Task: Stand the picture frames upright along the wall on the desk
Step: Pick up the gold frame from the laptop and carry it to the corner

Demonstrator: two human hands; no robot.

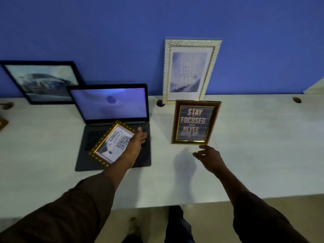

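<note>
My left hand (135, 144) grips a small gold-beaded frame (109, 144) by its right edge and holds it tilted above the laptop keyboard. A dark red and gold "Stay Focused" frame (194, 122) stands upright on the white desk (254, 137), apart from the wall. Just below its bottom edge my right hand (207, 156) hovers with fingers spread and nothing in it. A white textured frame (190, 71) leans upright against the blue wall behind it. At the far left a black frame with a car picture (42, 81) leans on the wall.
An open dark laptop (112, 123) sits left of centre, screen lit. A round cable hole (160, 103) lies beside the white frame, another hole (297, 99) at the right. A gold object's corner (2, 123) shows at the left edge. The desk's front edge runs below my arms.
</note>
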